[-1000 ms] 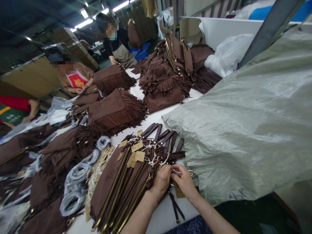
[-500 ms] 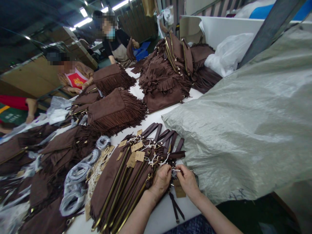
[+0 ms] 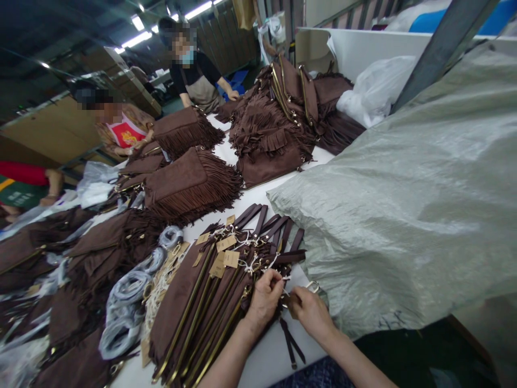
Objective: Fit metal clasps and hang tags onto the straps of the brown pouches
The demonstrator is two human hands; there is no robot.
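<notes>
Brown bags with gold zippers lie overlapped in a row before me, their straps pointing away. Kraft hang tags on white strings rest along their upper ends. My left hand is closed at the row's right end, pinching a white string. Close beside it, my right hand is closed around a tan hang tag, mostly hidden by the fingers. A pale ring-like piece shows just above the right knuckles. Below the hands, a thin dark strap end lies on the white table.
Plastic-wrapped coiled straps and a bundle of tags with strings lie left of the row. Fringed brown bags are piled farther back. A grey-green plastic sheet covers the right side. Several co-workers stand across the table.
My right hand has shifted slightly down, and the tag that hung below it is now mostly covered by its fingers. My left hand barely moved. The far co-worker's hand has lowered to the pile.
</notes>
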